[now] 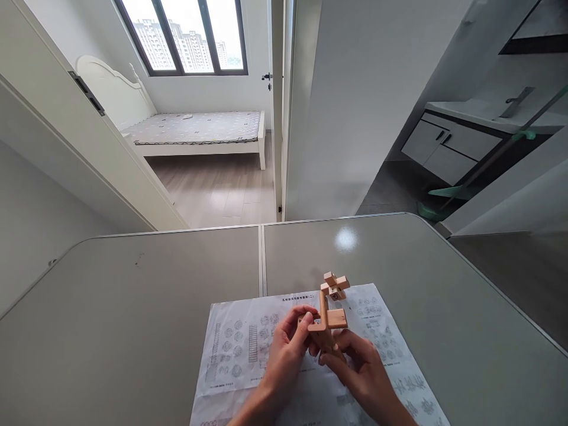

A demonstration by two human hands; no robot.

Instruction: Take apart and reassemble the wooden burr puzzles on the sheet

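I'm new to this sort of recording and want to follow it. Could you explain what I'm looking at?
There is no machine here: a person works with two bare hands. The single picture comes from a camera worn on the head, looking forward and down. The left hand and right hand together hold some wooden pieces set crosswise; whether they are locked together, I can't tell. Beneath lies a printed sheet with small diagrams, on a grey table. At the sheet's far edge sits a smaller wooden cluster of crossing bars. Beyond the table, a bed and a window are just background.
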